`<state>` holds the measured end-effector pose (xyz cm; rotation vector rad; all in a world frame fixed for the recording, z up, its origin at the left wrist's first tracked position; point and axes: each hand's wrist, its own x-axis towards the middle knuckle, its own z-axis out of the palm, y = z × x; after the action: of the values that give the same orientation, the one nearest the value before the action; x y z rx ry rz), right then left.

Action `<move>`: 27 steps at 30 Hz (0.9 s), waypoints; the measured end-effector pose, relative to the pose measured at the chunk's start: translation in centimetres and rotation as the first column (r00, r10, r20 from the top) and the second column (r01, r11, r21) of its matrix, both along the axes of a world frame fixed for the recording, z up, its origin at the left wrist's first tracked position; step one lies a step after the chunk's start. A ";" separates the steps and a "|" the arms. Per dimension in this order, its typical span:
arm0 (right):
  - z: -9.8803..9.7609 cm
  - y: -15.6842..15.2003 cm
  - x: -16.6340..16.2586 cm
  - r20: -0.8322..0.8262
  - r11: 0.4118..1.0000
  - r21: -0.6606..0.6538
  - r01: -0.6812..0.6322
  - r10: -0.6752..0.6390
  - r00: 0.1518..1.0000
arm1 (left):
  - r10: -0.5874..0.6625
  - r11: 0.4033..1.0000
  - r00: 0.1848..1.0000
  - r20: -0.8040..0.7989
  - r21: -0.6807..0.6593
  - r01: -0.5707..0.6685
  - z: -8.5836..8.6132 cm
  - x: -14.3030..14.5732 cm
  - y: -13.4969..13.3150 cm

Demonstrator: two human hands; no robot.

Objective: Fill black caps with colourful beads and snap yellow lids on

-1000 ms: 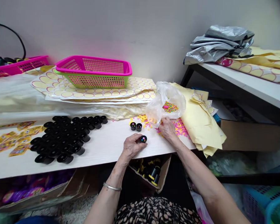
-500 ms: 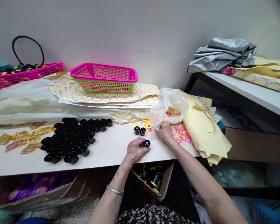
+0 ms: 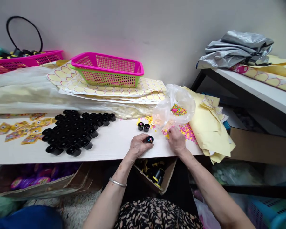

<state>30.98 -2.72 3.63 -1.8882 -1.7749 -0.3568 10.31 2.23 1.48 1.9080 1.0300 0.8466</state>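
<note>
My left hand rests on the white table and grips a small black cap with coloured beads inside. My right hand lies just right of it, fingers curled down over pink and yellow beads scattered on the table; what they pinch is hidden. Two more small black caps stand just behind my left hand. A clear plastic bag holding mixed beads sits behind my right hand.
Several empty black caps are clustered at centre left, with colourful stickers further left. A pink-and-green basket sits on sticker sheets. Yellow paper hangs off the right edge. A box of caps stands under the table.
My right hand has drawn back from the bag's mouth toward me and now sits over the loose beads. My left hand keeps its hold on the cap. The view shifted slightly.
</note>
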 end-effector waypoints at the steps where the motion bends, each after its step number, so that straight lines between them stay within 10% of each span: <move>1: -0.2 -0.8 -0.6 0.123 0.999 0.024 -0.048 0.044 0.991 | 0.012 1.000 1.000 -0.004 -0.011 -0.012 -0.1 0.0 0.0; 5: -0.6 -3.2 -2.7 0.378 0.967 -0.027 -0.253 0.245 0.893 | 0.051 0.997 0.999 -0.005 -0.056 -0.051 -0.3 0.1 0.0; 9: -0.6 -4.3 -3.2 0.140 0.946 -0.062 -0.317 0.323 0.936 | 0.036 0.996 0.999 0.018 -0.082 -0.034 -0.1 0.2 -0.2; 13: -0.7 -4.7 -2.8 -0.247 0.981 -0.069 -0.183 0.161 0.956 | 0.008 0.997 1.000 0.027 -0.083 -0.006 0.2 0.2 -0.2; 19: 0.0 -4.1 -3.6 -0.252 0.954 -0.283 -0.104 0.031 0.967 | -0.018 0.995 0.999 0.042 -0.099 0.023 0.1 0.2 -0.1; 27: 1.9 -1.8 -6.1 -0.489 0.950 0.037 -0.311 0.288 0.823 | -0.048 0.996 0.997 0.067 -0.074 0.053 0.5 0.1 -0.3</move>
<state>24.92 -4.54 5.52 -1.5087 -1.6853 0.2650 10.37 1.96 2.01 1.8237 0.9579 0.8238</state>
